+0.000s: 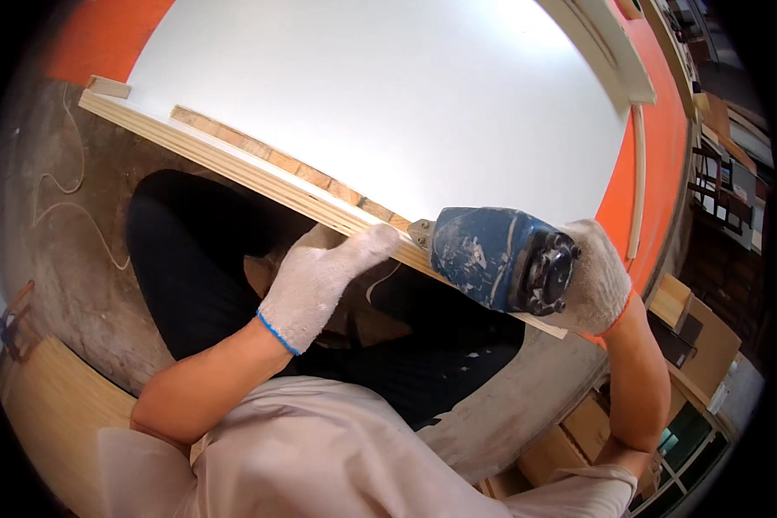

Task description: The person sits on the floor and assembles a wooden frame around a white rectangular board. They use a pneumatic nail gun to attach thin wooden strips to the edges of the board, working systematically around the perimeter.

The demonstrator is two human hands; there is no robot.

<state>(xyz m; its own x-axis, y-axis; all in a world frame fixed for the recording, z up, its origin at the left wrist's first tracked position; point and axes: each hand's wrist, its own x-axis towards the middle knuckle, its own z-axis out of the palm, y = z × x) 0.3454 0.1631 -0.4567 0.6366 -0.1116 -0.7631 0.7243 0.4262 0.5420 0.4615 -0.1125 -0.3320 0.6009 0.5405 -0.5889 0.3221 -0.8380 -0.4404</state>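
Observation:
My right hand (pixel 597 281), in a pale knitted glove, is closed round a scuffed blue nail gun (pixel 475 255) with a dark cap. The gun lies on its side across a long plywood strip (pixel 224 173), its metal nose pointing left, close to my left fingertips. That strip runs along the near edge of a large white panel (pixel 371 86). A matching glove covers my left hand (pixel 315 281), which pinches the strip's edge from above; its other fingers are hidden underneath. Just behind the strip a narrower blocky wood piece (pixel 268 154) lies on the panel.
An orange surface (pixel 104 39) shows beneath the panel. Wooden rails (pixel 609 47) stand along the right side. My crossed legs (pixel 190 250) are under the near edge. A thin cord (pixel 82 207) trails on the floor at left. Boards and boxes (pixel 708 345) are stacked at far right.

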